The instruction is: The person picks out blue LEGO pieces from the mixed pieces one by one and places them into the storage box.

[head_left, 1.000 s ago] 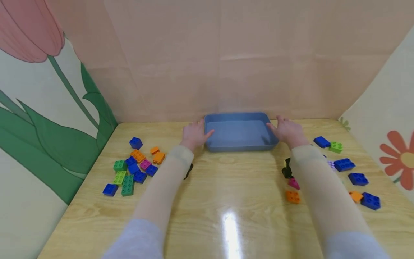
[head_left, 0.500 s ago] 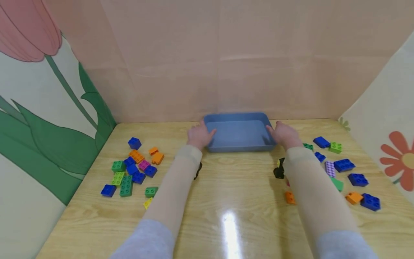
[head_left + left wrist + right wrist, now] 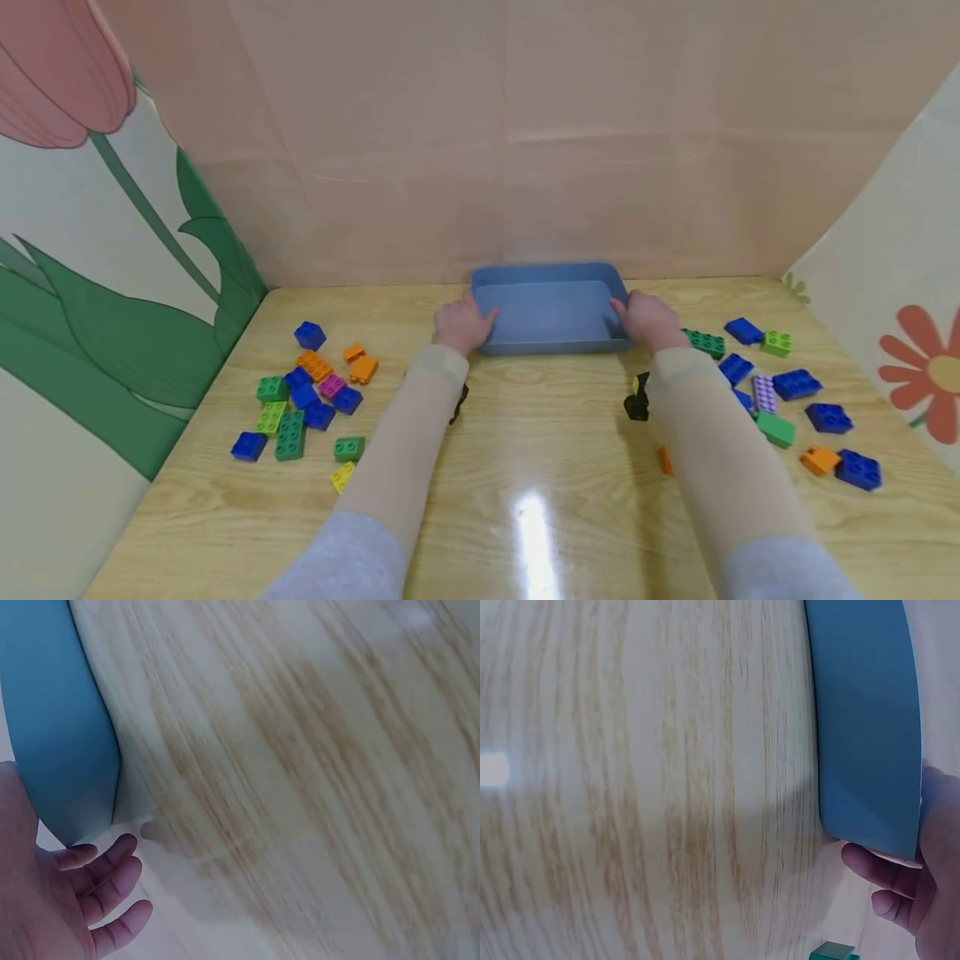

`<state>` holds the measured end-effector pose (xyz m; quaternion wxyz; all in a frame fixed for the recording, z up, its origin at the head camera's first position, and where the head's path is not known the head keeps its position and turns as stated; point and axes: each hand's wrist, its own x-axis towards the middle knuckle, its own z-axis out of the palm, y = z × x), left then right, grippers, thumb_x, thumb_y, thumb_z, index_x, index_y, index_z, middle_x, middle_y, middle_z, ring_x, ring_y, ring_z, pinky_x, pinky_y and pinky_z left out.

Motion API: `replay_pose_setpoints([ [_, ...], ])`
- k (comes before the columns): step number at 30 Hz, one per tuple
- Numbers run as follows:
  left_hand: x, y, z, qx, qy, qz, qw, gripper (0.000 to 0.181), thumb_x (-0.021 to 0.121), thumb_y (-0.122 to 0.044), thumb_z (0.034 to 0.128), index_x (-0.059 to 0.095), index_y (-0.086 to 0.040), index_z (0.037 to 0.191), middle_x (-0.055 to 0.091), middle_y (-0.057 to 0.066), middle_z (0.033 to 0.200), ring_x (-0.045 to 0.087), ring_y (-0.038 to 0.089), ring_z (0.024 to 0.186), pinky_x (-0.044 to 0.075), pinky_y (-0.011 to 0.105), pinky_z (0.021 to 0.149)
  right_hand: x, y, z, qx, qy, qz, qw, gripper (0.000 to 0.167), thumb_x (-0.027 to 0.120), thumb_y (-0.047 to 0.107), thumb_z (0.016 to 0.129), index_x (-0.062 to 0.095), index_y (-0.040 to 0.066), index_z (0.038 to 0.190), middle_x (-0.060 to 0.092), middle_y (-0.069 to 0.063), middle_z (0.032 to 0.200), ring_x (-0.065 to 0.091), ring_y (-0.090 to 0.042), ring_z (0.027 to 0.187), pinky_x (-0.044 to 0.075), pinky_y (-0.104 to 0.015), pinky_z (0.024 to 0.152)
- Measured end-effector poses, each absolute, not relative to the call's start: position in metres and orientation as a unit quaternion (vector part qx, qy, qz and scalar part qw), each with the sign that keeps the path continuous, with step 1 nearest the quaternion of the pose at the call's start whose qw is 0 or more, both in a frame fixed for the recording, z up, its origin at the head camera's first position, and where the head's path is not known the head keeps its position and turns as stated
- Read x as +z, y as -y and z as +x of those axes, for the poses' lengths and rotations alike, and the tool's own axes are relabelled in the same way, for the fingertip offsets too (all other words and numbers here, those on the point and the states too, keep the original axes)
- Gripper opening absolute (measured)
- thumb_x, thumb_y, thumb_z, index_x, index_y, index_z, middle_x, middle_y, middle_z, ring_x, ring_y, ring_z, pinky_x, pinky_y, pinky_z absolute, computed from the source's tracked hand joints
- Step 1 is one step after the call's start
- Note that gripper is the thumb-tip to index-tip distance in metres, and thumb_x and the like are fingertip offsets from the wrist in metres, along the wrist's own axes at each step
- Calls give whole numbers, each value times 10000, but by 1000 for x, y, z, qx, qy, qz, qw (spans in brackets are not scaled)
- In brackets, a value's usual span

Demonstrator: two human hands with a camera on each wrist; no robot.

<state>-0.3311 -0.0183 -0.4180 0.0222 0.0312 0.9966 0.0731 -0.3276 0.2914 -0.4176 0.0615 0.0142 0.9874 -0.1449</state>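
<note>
A shallow blue tray (image 3: 551,346) lies at the back middle of the table, against the backdrop, with nothing in it. My left hand (image 3: 459,325) grips its left end, the thumb over the rim; in the left wrist view the fingers of that hand (image 3: 79,900) curl beside the tray's corner (image 3: 64,727). At the right end my right hand (image 3: 651,319) grips the rim, thumb inside. The right wrist view has the tray wall (image 3: 870,727) upright, with the right hand (image 3: 922,877) around its corner and fingers on the outside.
Loose bricks lie at the left, among them a dark green one (image 3: 290,435) and a yellow one (image 3: 342,477). More are scattered at the right, including a green one (image 3: 776,429) and a purple one (image 3: 764,393). Fabric backdrops (image 3: 502,167) stand behind and at both sides.
My right hand has moved slightly left, and my left hand slightly right over the full second. The tray's right end has shifted a little left. More bricks show beside both forearms.
</note>
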Motion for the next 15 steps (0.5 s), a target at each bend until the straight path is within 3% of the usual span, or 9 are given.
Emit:
replay_pose_setpoints([
  [7,-416,19,-328,104,-994,20,32,641,373,-464,1022,308,-11,1471,629,165,1189,602,325,1071,481,444,862,-424,-296,-332,-136,-989,10,50,447,333,285,1055,456,-115,1214,567,-329,1095,574,-463,963,459,-575,758],
  [15,-420,21,-331,100,-993,24,57,572,370,-270,1014,231,6,1495,650,144,1076,627,282,990,498,416,833,-426,-295,-333,-146,-987,4,64,374,231,74,1024,376,-156,1281,514,-373,1154,528,-495,1057,441,-592,855],
])
